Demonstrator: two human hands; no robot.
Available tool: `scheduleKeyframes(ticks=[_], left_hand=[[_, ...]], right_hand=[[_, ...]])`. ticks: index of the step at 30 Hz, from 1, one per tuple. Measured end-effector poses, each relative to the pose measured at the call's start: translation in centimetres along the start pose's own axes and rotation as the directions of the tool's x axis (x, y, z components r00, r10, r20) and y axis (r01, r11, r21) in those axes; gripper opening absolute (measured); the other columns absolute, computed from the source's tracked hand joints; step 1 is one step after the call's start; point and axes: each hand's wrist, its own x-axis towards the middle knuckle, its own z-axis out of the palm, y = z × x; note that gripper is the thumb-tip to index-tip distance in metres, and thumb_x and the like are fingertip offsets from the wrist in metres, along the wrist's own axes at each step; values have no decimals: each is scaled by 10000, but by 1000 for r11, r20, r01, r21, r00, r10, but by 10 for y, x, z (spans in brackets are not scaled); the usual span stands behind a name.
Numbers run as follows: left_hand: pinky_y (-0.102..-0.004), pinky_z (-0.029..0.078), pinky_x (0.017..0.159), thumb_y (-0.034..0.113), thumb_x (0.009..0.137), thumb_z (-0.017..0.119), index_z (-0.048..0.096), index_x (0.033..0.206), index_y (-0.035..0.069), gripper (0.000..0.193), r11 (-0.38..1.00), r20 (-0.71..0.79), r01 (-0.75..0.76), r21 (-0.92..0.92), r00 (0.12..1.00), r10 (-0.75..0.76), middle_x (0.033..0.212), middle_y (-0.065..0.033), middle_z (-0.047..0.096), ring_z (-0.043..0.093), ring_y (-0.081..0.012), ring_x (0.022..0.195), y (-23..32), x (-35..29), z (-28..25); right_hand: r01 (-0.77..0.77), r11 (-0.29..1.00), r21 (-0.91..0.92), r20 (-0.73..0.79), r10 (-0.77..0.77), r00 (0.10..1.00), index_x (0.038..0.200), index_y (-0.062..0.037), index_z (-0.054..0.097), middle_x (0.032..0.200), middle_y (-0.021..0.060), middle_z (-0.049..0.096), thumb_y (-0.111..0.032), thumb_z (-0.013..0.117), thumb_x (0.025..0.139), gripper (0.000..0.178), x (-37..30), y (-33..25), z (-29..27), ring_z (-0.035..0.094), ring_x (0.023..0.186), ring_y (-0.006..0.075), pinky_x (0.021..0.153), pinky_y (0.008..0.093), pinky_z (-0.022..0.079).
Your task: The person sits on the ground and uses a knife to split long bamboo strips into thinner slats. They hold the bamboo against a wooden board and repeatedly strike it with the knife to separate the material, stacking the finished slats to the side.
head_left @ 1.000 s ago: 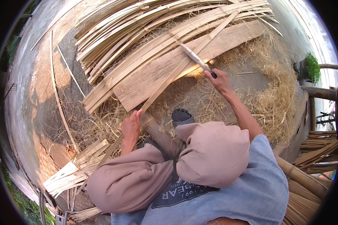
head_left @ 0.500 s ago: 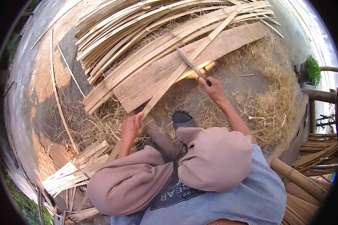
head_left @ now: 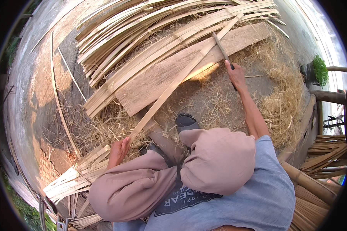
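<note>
At far left, well to the left of the left fingers (head_left: 125, 143): a long thin strip (head_left: 57, 90) and, to its right, a shorter strip (head_left: 72, 73), both flat on grey ground (head_left: 38, 71). Lower left of the left fingers: a bundle of pale slats (head_left: 75, 175), loosely fanned. Beyond the left fingers, well apart: a broad pile of slats (head_left: 115, 44), roughly parallel. Left fingers themselves: clasped on the near end of the held strip (head_left: 169, 89), seen running obliquely from there up and rightward across a flat wooden plank (head_left: 150, 82), to a far end beyond the right fingers (head_left: 230, 69). Between the two sets of fingers, closer to the body: a dark shoe (head_left: 186, 121). Right fingers: wrapped around the black handle of a knife (head_left: 221, 45), blade directed away and slightly leftward, tip over the held strip; contact impossible to tell. To the right of the right fingers: a heap of curled shavings (head_left: 283, 111). Farther right, well apart from the right fingers: a green plant (head_left: 320, 71); nearer the body, a bamboo pole (head_left: 308, 183), slanting.
</note>
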Motion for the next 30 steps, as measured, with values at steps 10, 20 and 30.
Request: scheduleKeyframes(ticks=[10,20,30], left_hand=[[-394,531,711,375,925,777,746,1264,136,416,933,-325,-350,83,876,357,939,-211,748,706,-350,771,71,39,59],[-396,550,772,383,951,741,749,1261,152,387,934,-257,-335,124,898,356,1039,-206,752,743,-360,894,112,45,48],[-423,515,678,377,929,763,759,1243,159,382,901,-371,-323,290,830,416,884,-144,739,686,-336,735,87,39,60]], right_hand=[[306,925,227,471,-379,797,880,-21,665,761,184,660,-540,663,976,528,-199,-116,70,656,677,350,629,471,517],[215,976,40,237,-218,947,796,-24,622,652,119,601,-566,661,972,572,-66,-11,15,628,613,263,550,402,483],[467,875,131,205,-485,850,714,-3,588,572,142,573,-564,653,977,623,-123,-53,53,594,561,281,556,439,472]])
